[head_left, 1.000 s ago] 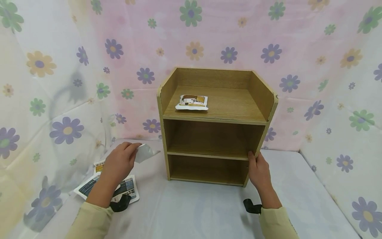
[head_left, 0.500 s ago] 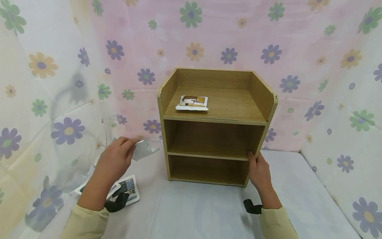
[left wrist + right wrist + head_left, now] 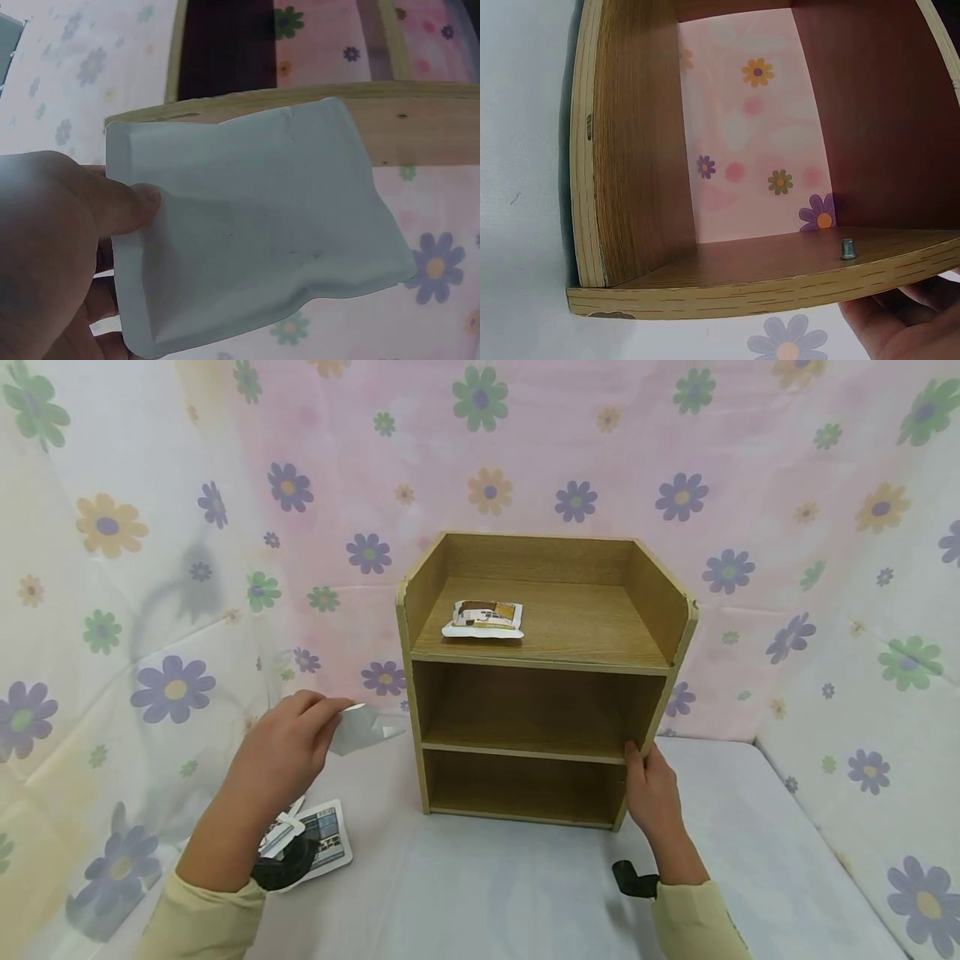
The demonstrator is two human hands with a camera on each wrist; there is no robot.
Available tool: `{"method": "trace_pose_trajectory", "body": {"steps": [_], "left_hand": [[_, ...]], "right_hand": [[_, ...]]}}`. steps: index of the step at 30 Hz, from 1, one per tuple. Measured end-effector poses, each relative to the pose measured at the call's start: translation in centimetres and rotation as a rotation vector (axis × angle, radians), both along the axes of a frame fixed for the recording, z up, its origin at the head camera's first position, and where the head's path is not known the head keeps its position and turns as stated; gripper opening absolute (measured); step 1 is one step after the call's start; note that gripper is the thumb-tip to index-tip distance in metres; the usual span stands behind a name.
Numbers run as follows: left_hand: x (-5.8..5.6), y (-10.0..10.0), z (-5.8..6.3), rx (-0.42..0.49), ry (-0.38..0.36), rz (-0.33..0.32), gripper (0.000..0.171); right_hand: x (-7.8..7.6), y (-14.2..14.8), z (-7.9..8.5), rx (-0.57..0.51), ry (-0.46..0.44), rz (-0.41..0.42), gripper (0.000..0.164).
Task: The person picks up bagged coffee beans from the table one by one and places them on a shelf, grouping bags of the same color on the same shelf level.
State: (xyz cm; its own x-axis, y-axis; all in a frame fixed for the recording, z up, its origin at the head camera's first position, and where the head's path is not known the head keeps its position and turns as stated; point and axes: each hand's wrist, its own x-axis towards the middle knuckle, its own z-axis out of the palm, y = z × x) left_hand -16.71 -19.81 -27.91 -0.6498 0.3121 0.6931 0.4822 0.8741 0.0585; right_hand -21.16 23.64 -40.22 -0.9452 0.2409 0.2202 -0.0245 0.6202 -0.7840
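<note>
My left hand (image 3: 273, 764) pinches a flat, pale sealed packet (image 3: 360, 731) by one edge, in the air left of a small wooden shelf (image 3: 585, 622). The left wrist view shows the thumb lying on the plain face of this pouch (image 3: 255, 217), fingers behind it. Low on the shelf's right side, my right hand (image 3: 654, 789) grips the side panel, thumb at the front edge. In the right wrist view its fingers (image 3: 870, 319) show outside that panel. A white packet with brown and yellow print (image 3: 483, 622) lies on the shelf's top board, towards the left.
Printed packets (image 3: 333, 835) lie overlapping on the white table (image 3: 450, 893), partly hidden by my left forearm. The shelf's two lower compartments open forward. A small metal peg (image 3: 847, 249) sticks out of the inner side panel. Flowered cloth (image 3: 525, 443) hangs behind and at both sides.
My left hand has risen slightly and shifted a little left with the packet, its forearm covering more of the packets on the table. The right hand and the shelf stay put.
</note>
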Motion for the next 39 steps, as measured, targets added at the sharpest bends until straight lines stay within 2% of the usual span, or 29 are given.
{"method": "trace_pose_trajectory", "body": {"steps": [6,18,28,39], "left_hand": [[0.7,0.6,1.6,-0.023,-0.002,-0.014,0.023],[1.4,1.8,4.0,-0.022,0.155,-0.099,0.024],[1.7,2.8,5.6,-0.038,0.210,-0.119,0.021],[2.1,4.0,6.6,-0.023,0.243,-0.166,0.022]], "right_hand": [[0.0,0.0,0.1,-0.008,-0.018,-0.002,0.068],[0.0,0.0,0.0,-0.013,-0.008,-0.001,0.067],[-0.1,0.0,0.0,-0.010,0.009,-0.002,0.066],[0.1,0.0,0.1,-0.015,-0.016,0.002,0.067]]}}
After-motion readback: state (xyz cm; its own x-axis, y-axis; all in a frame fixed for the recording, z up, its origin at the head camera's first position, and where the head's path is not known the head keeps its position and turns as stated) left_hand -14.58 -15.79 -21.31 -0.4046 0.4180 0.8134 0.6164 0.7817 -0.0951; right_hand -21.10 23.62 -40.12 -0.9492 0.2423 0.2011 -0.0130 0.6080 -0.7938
